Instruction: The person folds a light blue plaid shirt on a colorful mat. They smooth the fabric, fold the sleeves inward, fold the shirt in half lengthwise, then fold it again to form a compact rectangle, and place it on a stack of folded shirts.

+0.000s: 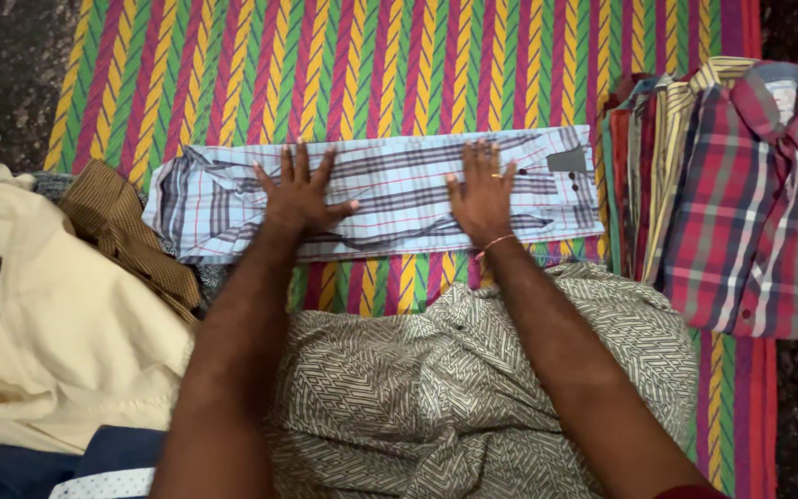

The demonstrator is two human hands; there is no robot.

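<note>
Patterned lap cloth (473, 388) nearest; beyond it, light-blue checked shirt (390, 189) was pressed flat on striped mat (371, 65) under left hand (297, 199) and right hand (482, 199), apart, fingers spread. Folds judged liable to slip if dragged.

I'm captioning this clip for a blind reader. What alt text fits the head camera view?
Two bare hands, the left hand and the right hand, press flat on a light blue plaid shirt folded into a long strip on a striped mat. A stack of folded plaid shirts lies to the right, loose cream cloth to the left.
</note>
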